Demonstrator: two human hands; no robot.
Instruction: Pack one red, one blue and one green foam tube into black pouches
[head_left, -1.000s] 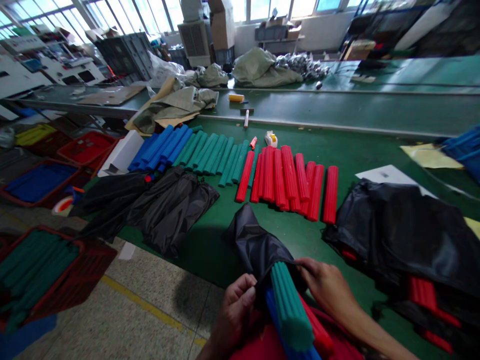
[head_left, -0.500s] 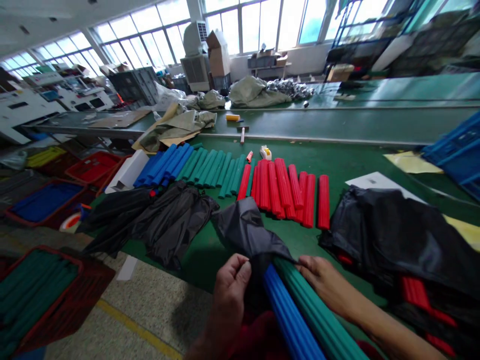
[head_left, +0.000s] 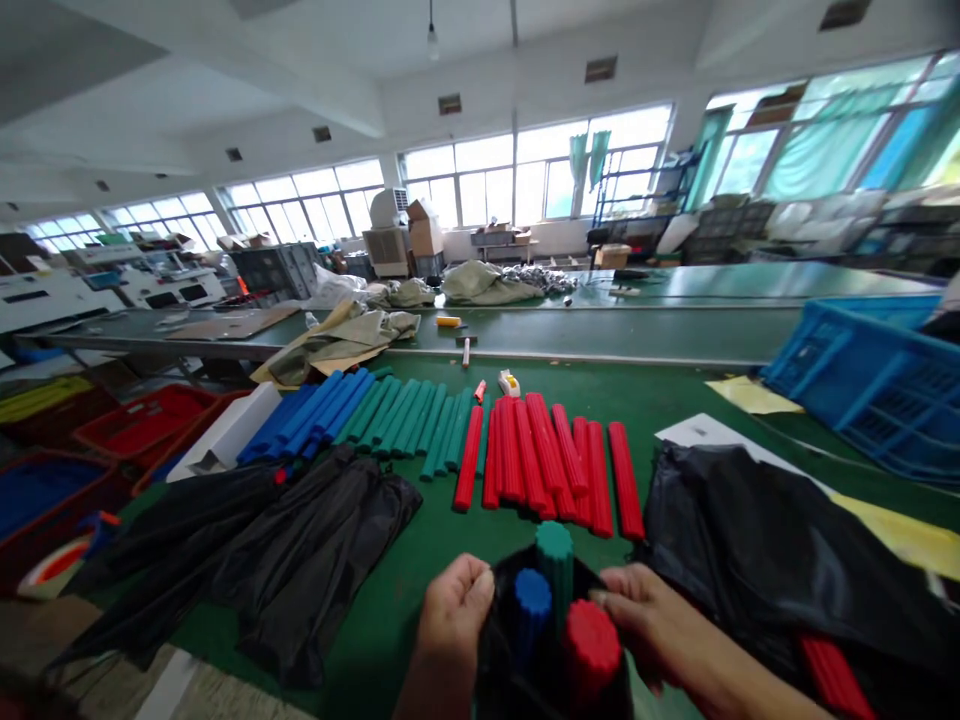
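Observation:
A black bag (head_left: 499, 665) is held upright in front of me, its mouth spread between my hands. My left hand (head_left: 456, 610) pinches the left side of its rim. My right hand (head_left: 637, 605) grips the rim on the right. Three ribbed sticks stand inside with their ends showing: a green stick (head_left: 553, 545) at the back, a blue stick (head_left: 533, 600) at the left and a red stick (head_left: 592, 645) nearest me. Their lower parts are hidden by the bag. Beyond it lie loose red sticks (head_left: 540, 450), green sticks (head_left: 397, 415) and blue sticks (head_left: 307, 410).
Black bags (head_left: 322, 550) lie flat at the left of the green table (head_left: 375, 625). Another black bag (head_left: 765, 530) with red sticks poking out lies at the right. A blue crate (head_left: 862, 390) stands at the far right. A tape dispenser (head_left: 509, 383) sits behind the red sticks.
The bag has turned from lying over the green and blue sticks to standing mouth-up around them. A red stick now shows in it too. My view has tilted up.

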